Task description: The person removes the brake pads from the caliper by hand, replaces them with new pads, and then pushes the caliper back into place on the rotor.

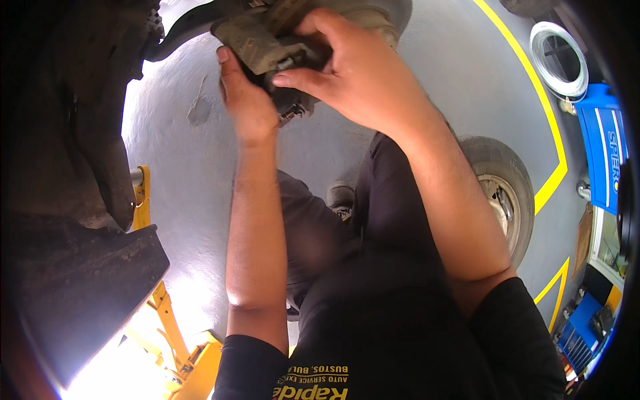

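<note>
1. Near the top of the view, below a dark curved arm point(190, 25), your two hands meet around a grimy grey-brown metal part point(248, 48).
2. Your left hand point(248, 110) grips it from its lower left, thumb raised along the edge; most of its other fingers are hidden.
3. Your right hand point(350, 70) holds it from the right, thumb at the lower edge and fingers curled behind, their tips out of sight.
4. To your right, a wheel point(500, 193) is on the grey floor point(450, 73), well apart from the part.
5. To your left, a yellow stand point(142, 200) is beside dark bodywork point(73, 280).
</note>
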`<act>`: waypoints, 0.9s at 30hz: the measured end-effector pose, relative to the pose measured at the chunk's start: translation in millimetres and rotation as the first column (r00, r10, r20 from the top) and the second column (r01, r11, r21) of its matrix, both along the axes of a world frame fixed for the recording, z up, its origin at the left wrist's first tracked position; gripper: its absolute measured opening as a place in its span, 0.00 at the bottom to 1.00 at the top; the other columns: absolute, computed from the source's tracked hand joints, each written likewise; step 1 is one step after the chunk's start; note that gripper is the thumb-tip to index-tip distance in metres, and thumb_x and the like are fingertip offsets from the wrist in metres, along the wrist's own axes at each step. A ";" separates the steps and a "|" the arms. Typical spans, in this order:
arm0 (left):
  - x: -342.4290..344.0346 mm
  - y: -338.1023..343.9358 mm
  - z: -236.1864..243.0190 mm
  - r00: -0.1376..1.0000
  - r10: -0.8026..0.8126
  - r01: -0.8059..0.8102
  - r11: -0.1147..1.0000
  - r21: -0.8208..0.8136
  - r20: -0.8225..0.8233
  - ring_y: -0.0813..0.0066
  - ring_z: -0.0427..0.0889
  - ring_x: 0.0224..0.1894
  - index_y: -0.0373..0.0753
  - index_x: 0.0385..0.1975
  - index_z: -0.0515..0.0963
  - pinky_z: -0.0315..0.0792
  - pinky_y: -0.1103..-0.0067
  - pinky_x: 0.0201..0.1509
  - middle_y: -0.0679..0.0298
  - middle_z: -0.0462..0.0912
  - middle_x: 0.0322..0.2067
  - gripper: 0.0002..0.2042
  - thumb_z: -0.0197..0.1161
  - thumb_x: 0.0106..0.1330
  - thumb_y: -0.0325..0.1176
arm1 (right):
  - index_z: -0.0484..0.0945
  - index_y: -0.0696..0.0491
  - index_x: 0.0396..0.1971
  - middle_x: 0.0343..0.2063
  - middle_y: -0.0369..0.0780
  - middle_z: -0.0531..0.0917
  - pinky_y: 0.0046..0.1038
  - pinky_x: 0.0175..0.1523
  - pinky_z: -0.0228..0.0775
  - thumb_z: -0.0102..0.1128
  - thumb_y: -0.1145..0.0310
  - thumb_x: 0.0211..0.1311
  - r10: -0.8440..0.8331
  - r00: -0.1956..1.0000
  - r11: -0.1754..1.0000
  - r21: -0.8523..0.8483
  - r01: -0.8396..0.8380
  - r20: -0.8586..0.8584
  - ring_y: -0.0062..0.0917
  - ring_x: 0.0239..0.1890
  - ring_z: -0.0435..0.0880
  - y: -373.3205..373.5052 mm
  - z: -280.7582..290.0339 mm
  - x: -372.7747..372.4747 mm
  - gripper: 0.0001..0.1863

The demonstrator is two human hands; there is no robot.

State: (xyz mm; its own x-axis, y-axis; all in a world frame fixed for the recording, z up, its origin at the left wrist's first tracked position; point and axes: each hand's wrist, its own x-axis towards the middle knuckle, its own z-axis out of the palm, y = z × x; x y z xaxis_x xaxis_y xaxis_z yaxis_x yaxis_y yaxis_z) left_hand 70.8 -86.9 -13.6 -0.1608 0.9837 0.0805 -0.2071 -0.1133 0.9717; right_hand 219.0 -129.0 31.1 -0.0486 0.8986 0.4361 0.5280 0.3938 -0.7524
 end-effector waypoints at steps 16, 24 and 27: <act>-39.8 -53.5 11.4 0.625 0.166 0.173 0.924 0.342 -0.763 0.67 0.85 0.39 0.31 0.40 0.80 0.80 0.73 0.44 0.57 0.82 0.40 0.12 0.74 0.63 0.30 | 0.83 0.58 0.42 0.25 0.46 0.87 0.37 0.39 0.79 0.79 0.48 0.50 0.060 0.994 0.998 -0.030 -0.063 -0.091 0.39 0.30 0.89 14.9 -21.2 5.3 0.30; -27.4 -52.3 20.4 0.414 0.288 0.155 0.912 0.379 -0.863 0.65 0.85 0.29 0.31 0.38 0.80 0.79 0.72 0.36 0.58 0.83 0.31 0.14 0.75 0.62 0.33 | 0.80 0.60 0.44 0.25 0.40 0.87 0.24 0.22 0.72 0.81 0.58 0.53 0.154 0.973 0.978 -0.117 -0.175 -0.169 0.21 0.16 0.82 15.2 -16.2 11.7 0.26; -29.0 -53.3 16.4 0.499 0.250 0.145 0.920 0.364 -0.830 0.65 0.86 0.31 0.31 0.37 0.80 0.79 0.72 0.36 0.57 0.84 0.33 0.13 0.75 0.62 0.33 | 0.80 0.59 0.44 0.25 0.40 0.87 0.24 0.21 0.71 0.81 0.58 0.53 0.157 0.973 0.977 -0.120 -0.179 -0.171 0.20 0.16 0.82 14.3 -14.6 12.2 0.26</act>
State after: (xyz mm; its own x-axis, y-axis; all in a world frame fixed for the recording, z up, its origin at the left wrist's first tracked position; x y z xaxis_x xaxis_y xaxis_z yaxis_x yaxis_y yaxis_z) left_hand 41.8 -140.2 2.8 0.1315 0.8405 0.5256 0.7107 -0.4496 0.5411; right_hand 231.3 -114.7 16.5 -0.1429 0.9341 0.3273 0.3314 0.3568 -0.8734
